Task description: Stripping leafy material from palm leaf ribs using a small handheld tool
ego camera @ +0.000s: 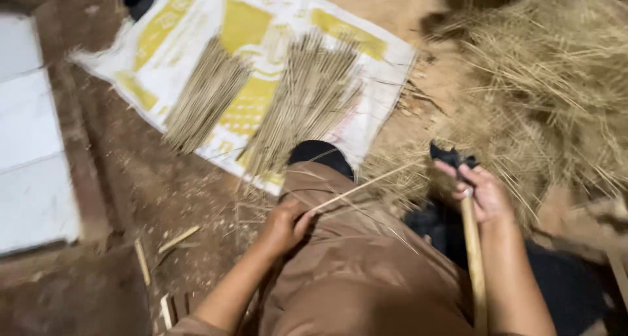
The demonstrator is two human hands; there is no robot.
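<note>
My left hand (282, 226) rests on my brown-clad knee (353, 270) and pinches one end of a long thin straw stalk (366, 187) that slants up to the right. My right hand (483, 193) grips a pale wooden handle (473, 257) with a dark metal blade head (451, 158) at its top, held upright next to the stalk's far end. The blade sits just above my fingers.
Two fanned bundles of trimmed stalks (208, 95) (307, 104) lie on a white and yellow woven sack (366, 117) on the dirt floor. A big loose heap of straw (549, 87) fills the right. White boards (29, 140) lie at the left; wood scraps (175, 239) dot the ground.
</note>
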